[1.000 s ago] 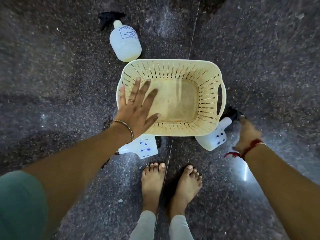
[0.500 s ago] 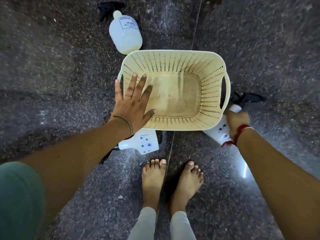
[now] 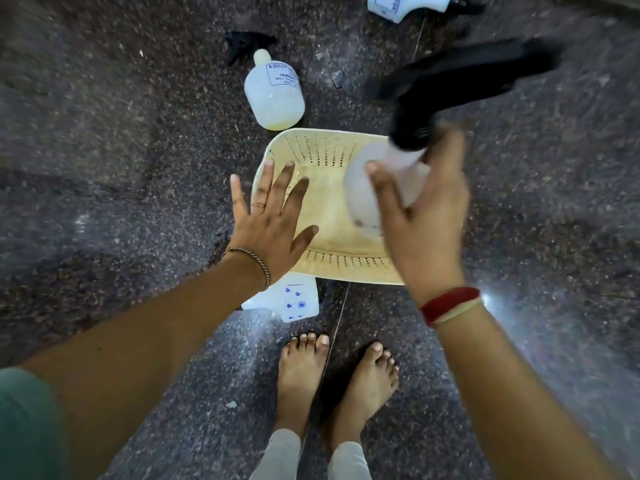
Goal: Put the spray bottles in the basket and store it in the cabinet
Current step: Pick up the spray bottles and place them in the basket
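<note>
Head view, right hand: my right hand (image 3: pixel 424 216) now grips a white spray bottle (image 3: pixel 377 188) by its neck and shoulder, fingers closed around it. Half a second ago this hand was down at the floor beside the basket's right handle, on the bottle lying there; now both are up over the basket.
Head view, held bottle: it is blurred, its black trigger head (image 3: pixel 460 81) pointing up and away, its body above the right half of the basket. I cannot tell whether it touches the basket.
Head view, left hand: my left hand (image 3: pixel 270 220) is flat with fingers spread, holding nothing, over the basket's left rim, as before.
Head view, basket: the cream slotted basket (image 3: pixel 322 150) sits on the speckled floor (image 3: pixel 104 150) just ahead of my bare feet (image 3: pixel 332 379), with no bottle lying in it.
Head view, other bottles: one labelled bottle (image 3: pixel 273 95) lies just beyond the far rim, where it lay before. One with blue printed marks (image 3: pixel 294 299) lies at the near left corner, partly under my left wrist. A further bottle (image 3: pixel 408 3), cut by the top edge, has come into view.
</note>
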A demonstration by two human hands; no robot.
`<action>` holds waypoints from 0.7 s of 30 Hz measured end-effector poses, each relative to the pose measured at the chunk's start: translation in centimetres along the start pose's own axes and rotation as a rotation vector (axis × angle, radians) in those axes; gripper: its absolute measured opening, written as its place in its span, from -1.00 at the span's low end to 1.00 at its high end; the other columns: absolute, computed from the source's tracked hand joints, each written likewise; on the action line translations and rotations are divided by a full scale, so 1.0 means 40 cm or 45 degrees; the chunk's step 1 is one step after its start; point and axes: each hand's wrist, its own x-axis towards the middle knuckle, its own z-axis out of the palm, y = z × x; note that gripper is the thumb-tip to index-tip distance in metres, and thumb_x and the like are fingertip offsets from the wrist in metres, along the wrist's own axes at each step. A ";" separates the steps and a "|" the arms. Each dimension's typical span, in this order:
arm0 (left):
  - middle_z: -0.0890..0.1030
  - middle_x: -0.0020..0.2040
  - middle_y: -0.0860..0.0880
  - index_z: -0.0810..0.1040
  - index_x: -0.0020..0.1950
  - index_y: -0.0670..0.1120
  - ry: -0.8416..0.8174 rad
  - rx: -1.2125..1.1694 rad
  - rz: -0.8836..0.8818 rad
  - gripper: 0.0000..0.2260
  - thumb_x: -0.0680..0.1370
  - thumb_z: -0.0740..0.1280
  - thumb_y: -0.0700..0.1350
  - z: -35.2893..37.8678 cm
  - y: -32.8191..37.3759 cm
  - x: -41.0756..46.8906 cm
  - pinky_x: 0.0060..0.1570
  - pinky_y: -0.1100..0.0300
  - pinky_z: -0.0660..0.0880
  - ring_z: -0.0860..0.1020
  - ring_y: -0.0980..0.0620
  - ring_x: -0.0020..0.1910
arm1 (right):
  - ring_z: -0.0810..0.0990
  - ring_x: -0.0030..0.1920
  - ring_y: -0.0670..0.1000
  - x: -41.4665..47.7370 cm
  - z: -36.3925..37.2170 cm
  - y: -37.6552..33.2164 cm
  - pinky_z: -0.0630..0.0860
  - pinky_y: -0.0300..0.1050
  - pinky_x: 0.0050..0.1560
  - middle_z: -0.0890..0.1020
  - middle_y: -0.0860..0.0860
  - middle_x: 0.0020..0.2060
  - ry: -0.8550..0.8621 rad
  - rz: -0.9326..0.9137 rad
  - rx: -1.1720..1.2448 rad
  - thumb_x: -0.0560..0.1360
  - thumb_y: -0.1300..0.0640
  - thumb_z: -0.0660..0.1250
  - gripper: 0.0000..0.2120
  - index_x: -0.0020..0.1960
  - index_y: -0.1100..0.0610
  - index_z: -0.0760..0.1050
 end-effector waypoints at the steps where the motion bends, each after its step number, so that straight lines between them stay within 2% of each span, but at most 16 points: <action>1: 0.06 0.57 -0.15 0.11 0.54 -0.11 0.002 -0.004 -0.033 -0.41 0.57 0.02 0.14 0.003 -0.016 -0.007 0.39 -0.36 -0.19 -0.06 -0.20 0.56 | 0.56 0.07 0.06 -0.015 0.038 -0.002 0.47 -0.05 0.08 0.59 0.14 0.07 -0.113 -0.012 0.038 0.49 0.13 0.36 -0.63 0.20 0.29 0.38; 4: 0.07 0.57 -0.15 0.10 0.54 -0.13 0.029 -0.108 -0.126 -0.45 0.56 0.14 -0.07 0.017 -0.066 -0.030 0.42 -0.33 -0.18 -0.07 -0.20 0.56 | 0.57 0.06 0.13 -0.054 0.140 0.027 0.49 0.10 0.10 0.63 0.12 0.01 -0.339 0.051 0.082 0.46 0.23 0.37 -0.70 0.16 0.25 0.45; 6: 0.07 0.57 -0.13 0.11 0.54 -0.11 0.038 -0.204 -0.139 -0.42 0.53 0.20 -0.13 0.026 -0.096 -0.048 0.45 -0.27 -0.18 -0.09 -0.19 0.56 | 0.57 0.06 0.11 -0.070 0.198 0.051 0.49 0.08 0.13 0.63 0.12 0.00 -0.430 0.175 0.155 0.43 0.31 0.37 -0.69 0.17 0.24 0.48; 10: 0.09 0.57 -0.11 0.14 0.53 -0.11 0.059 -0.277 -0.106 -0.40 0.53 0.25 -0.05 0.039 -0.121 -0.088 0.46 -0.22 -0.16 -0.07 -0.18 0.56 | 0.58 0.05 0.06 -0.078 0.288 0.098 0.48 -0.06 0.17 0.64 0.08 0.04 -0.605 0.304 0.144 0.42 0.32 0.37 -0.61 0.24 0.18 0.48; 14: 0.12 0.56 -0.10 0.12 0.54 -0.11 0.115 -0.422 -0.362 -0.42 0.58 0.17 0.08 0.073 -0.140 -0.155 0.43 -0.30 -0.19 -0.06 -0.16 0.56 | 0.57 0.12 0.07 -0.078 0.329 0.147 0.43 -0.22 0.15 0.64 0.09 0.07 -0.686 0.381 0.057 0.43 0.29 0.38 -0.60 0.26 0.17 0.46; 17: 0.11 0.56 -0.11 0.10 0.54 -0.11 0.049 -0.470 -0.550 -0.42 0.60 0.08 0.15 0.119 -0.170 -0.218 0.43 -0.31 -0.17 -0.07 -0.15 0.57 | 0.57 0.11 0.04 -0.081 0.335 0.166 0.42 -0.23 0.17 0.64 0.07 0.05 -0.745 0.409 0.032 0.44 0.30 0.36 -0.58 0.28 0.13 0.45; 21: 0.17 0.54 -0.16 0.14 0.53 -0.15 -0.036 -0.372 -0.489 -0.34 0.55 -0.02 0.22 0.158 -0.197 -0.271 0.42 -0.33 -0.08 0.01 -0.20 0.56 | 0.54 0.18 0.01 -0.074 0.323 0.167 0.38 -0.21 0.28 0.60 0.03 0.14 -0.805 0.439 0.035 0.43 0.33 0.36 -0.57 0.28 0.14 0.44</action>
